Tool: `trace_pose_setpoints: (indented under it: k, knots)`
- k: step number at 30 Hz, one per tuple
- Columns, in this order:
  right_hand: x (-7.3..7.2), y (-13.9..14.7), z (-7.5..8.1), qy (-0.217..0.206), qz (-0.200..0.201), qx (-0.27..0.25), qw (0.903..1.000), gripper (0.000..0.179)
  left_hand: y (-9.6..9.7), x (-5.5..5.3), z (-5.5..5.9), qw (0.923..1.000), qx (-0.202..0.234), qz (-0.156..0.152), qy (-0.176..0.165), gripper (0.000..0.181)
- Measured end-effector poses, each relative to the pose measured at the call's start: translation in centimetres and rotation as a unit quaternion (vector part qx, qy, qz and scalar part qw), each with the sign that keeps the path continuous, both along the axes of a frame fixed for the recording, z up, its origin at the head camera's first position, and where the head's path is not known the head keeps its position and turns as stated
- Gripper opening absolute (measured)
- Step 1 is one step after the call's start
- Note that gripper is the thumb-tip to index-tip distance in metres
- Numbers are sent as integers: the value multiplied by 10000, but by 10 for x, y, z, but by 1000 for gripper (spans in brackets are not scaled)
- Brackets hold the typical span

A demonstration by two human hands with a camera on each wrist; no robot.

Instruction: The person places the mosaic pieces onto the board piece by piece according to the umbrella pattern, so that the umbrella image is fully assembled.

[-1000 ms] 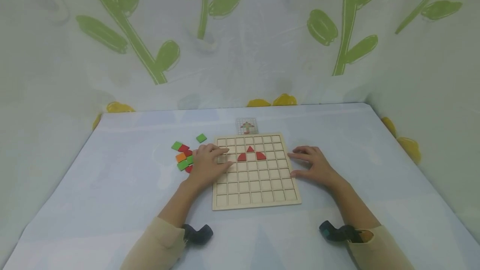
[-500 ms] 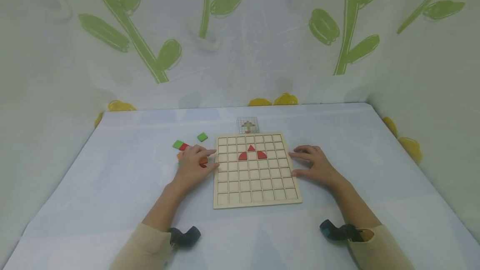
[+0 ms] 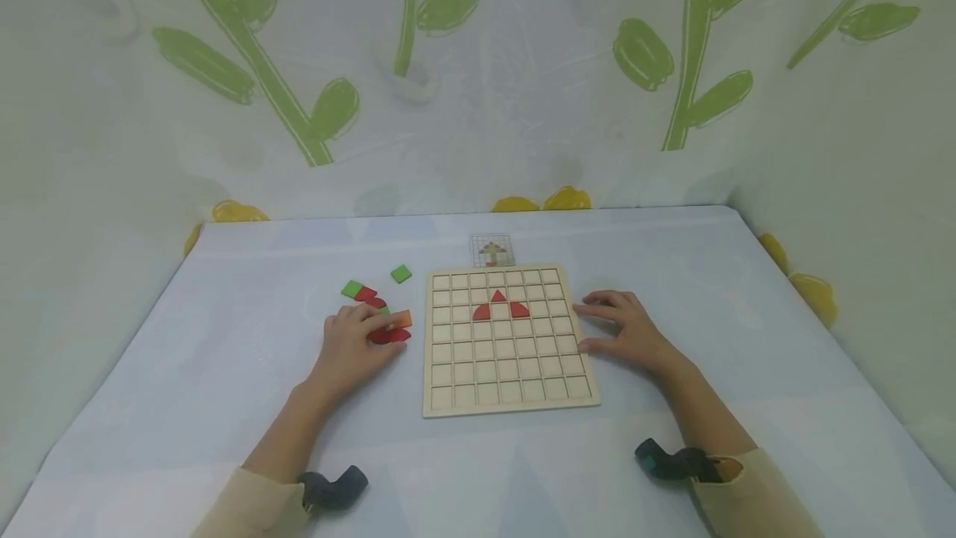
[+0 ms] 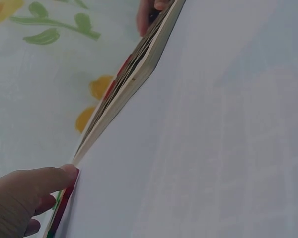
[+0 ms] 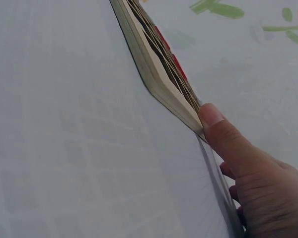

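My left hand (image 3: 349, 347) is over a small pile of flat tiles left of the board, its thumb and fingers spread. An orange tile (image 3: 402, 319) and a red piece (image 3: 398, 336) show at its fingertips; other tiles are partly hidden under the hand. In the left wrist view, the thumb touches a red tile (image 4: 64, 201). The pale wooden grid board (image 3: 487, 373) carries a red triangle (image 3: 499, 297) and two red rounded pieces, one on the left (image 3: 482, 313) and one on the right (image 3: 519, 310). My right hand (image 3: 627, 330) rests with spread fingers against the board's right edge.
A small pattern card (image 3: 491, 251) with a coloured figure lies just behind the board. One green tile (image 3: 401, 274) lies apart; another green tile (image 3: 353, 289) touches a red piece (image 3: 365, 294). A wall (image 3: 523, 123) with painted plants rises behind the white table (image 3: 187, 355).
My left hand has drawn back leftward from the board's left side to the tile pile. The orange tile has shifted right. The right hand stays at the board's edge.
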State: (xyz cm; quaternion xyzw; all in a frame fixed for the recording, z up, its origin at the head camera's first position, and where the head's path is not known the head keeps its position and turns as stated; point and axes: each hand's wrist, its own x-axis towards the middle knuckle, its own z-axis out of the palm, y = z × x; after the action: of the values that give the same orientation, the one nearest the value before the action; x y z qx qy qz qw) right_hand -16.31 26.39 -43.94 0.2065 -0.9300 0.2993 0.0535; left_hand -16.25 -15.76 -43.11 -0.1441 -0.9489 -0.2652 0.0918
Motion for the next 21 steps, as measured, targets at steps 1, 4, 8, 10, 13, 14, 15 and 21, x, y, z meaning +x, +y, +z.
trace_pose_setpoints:
  k: [1,4,8,10,13,14,15,21]
  knots:
    - [0,0,0,5,9,2,10000,58,-1,0,0,10000,-6,5,-10,44]
    - [0,-1,0,7,25,1,10000,58,-4,0,0,9999,-84,-55,13,40]
    - [0,0,2,-28,-38,55,10000,58,-6,-2,-1,9996,-134,-256,50,32]
    - [-1,0,2,-46,-85,95,9999,58,-5,-3,-1,9994,-140,-324,38,29]
    - [-2,1,2,-50,-123,94,9999,57,-5,-4,-2,9991,-64,-429,-43,27]
    - [-2,1,1,-50,-122,77,9999,57,-5,-4,-3,9989,-47,-452,-74,27]
    - [-1,1,1,-59,-114,55,9999,57,-4,-3,-4,9988,-36,-469,-105,27]
    - [0,-2,1,-107,-59,-39,9999,57,-4,-1,-5,9976,-162,-660,-119,29]
